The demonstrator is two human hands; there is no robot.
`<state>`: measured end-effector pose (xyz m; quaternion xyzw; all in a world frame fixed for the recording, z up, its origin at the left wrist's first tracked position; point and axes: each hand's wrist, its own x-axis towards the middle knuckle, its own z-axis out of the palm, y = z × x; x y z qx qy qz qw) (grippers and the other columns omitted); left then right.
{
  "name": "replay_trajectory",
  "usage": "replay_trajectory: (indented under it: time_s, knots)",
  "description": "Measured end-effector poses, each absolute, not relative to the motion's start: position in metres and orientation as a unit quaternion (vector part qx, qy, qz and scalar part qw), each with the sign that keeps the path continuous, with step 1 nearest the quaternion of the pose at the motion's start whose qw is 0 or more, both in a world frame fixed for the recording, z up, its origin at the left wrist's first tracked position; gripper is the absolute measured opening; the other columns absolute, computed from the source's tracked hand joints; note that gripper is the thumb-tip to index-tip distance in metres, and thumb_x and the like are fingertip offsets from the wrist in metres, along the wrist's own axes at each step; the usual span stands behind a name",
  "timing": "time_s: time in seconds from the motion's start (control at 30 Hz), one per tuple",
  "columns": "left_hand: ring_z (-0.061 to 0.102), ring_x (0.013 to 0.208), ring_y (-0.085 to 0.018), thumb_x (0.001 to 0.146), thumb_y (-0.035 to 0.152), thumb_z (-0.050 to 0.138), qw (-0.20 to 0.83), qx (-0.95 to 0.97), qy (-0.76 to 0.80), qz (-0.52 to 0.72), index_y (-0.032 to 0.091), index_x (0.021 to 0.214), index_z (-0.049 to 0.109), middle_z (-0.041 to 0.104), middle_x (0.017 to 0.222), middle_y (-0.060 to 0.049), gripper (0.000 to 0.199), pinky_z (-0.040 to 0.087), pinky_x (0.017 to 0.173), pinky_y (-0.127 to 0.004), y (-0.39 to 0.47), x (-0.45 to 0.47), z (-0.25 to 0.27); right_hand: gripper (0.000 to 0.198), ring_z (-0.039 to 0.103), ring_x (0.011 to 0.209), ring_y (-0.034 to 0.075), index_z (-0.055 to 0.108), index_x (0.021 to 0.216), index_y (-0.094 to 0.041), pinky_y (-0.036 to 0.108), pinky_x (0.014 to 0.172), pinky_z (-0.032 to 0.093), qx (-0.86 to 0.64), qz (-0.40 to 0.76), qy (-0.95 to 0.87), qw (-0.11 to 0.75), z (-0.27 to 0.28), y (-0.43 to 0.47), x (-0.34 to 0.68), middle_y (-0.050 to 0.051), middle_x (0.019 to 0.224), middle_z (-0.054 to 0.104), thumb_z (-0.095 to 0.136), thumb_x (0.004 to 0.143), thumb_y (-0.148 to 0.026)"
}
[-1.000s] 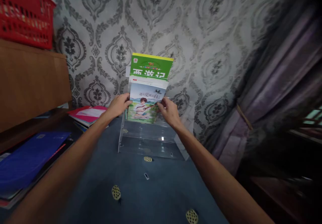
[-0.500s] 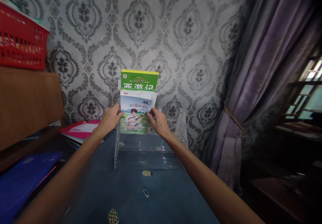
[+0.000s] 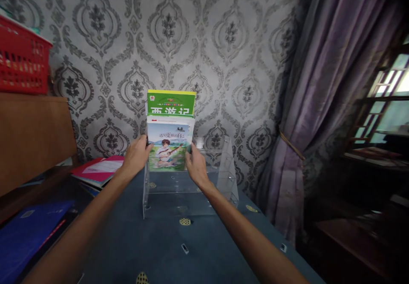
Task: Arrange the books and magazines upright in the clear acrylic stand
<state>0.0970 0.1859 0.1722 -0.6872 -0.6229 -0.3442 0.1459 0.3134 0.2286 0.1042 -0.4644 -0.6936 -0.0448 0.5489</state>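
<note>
Fingers of the left hand (image 3: pixel 136 156) and right hand (image 3: pixel 196 163) are gripping the guitar-cover book (image 3: pixel 165 152) by its opposite edges. Equally near both, it is standing between them, long axis upright, at the clear stand's (image 3: pixel 172 201) far left, before the green book (image 3: pixel 171 101).

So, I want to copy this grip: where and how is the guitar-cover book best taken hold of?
Likely by both side edges of the guitar-cover book, from left and right, where the left hand and right hand are. It stands roughly upright, cover facing out, with the green book rising behind.
</note>
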Motion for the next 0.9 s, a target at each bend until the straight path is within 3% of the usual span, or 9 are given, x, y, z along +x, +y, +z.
replay_trajectory:
  time_s: [0.17,0.33,0.57,0.73,0.8,0.9]
  knots:
    - [0.066,0.106,-0.032,0.097,0.021,0.05,0.154,-0.679,-0.631,-0.343,0.015,0.104,0.062,0.07,0.112,-0.017,0.016,0.049,0.09,-0.037,0.185,0.106,0.17,0.052,0.068,0.083,0.033,0.051,0.14,-0.011,0.04,0.074,0.051,-0.51,-0.057,-0.699,0.498,0.107,0.224,0.31,0.018,0.1,0.074,0.037,0.091,-0.025]
    - [0.066,0.106,-0.032,0.097,0.02,0.049,0.145,-0.676,-0.631,-0.353,0.013,0.108,0.063,0.069,0.113,-0.019,0.019,0.049,0.09,-0.039,0.184,0.107,0.168,0.055,0.068,0.079,0.034,0.048,0.141,-0.006,0.041,0.07,0.05,-0.522,-0.062,-0.701,0.482,0.109,0.222,0.31,0.019,0.095,0.074,0.035,0.091,-0.025]
    - [0.066,0.108,-0.028,0.094,0.02,0.053,0.097,-0.691,-0.603,-0.387,0.017,0.105,0.067,0.073,0.109,-0.012,0.017,0.049,0.096,-0.037,0.191,0.091,0.166,0.043,0.069,0.091,0.032,0.058,0.127,-0.017,0.043,0.081,0.053,-0.462,-0.006,-0.703,0.541,0.108,0.231,0.318,0.015,0.103,0.073,0.039,0.091,-0.032]
    - [0.07,0.095,-0.024,0.092,0.018,0.055,0.031,-0.711,-0.576,-0.403,0.016,0.106,0.069,0.075,0.104,-0.01,0.02,0.055,0.085,-0.033,0.196,0.079,0.168,0.053,0.064,0.108,0.031,0.047,0.135,-0.014,0.047,0.091,0.053,-0.447,-0.03,-0.627,0.637,0.107,0.228,0.312,0.021,0.123,0.064,0.048,0.089,-0.039]
    - [0.07,0.09,-0.022,0.091,0.017,0.055,0.008,-0.717,-0.564,-0.409,0.016,0.106,0.069,0.076,0.101,-0.009,0.02,0.056,0.079,-0.031,0.197,0.076,0.168,0.049,0.062,0.108,0.032,0.05,0.128,-0.014,0.048,0.091,0.052,-0.452,-0.058,-0.599,0.659,0.105,0.222,0.309,0.021,0.12,0.062,0.05,0.087,-0.041]
    - [0.071,0.087,-0.021,0.09,0.017,0.056,-0.018,-0.721,-0.549,-0.422,0.016,0.103,0.069,0.076,0.098,-0.007,0.018,0.057,0.077,-0.03,0.199,0.074,0.167,0.036,0.065,0.092,0.029,0.056,0.115,-0.016,0.046,0.084,0.053,-0.462,-0.041,-0.618,0.635,0.099,0.215,0.307,0.015,0.101,0.067,0.049,0.088,-0.039]
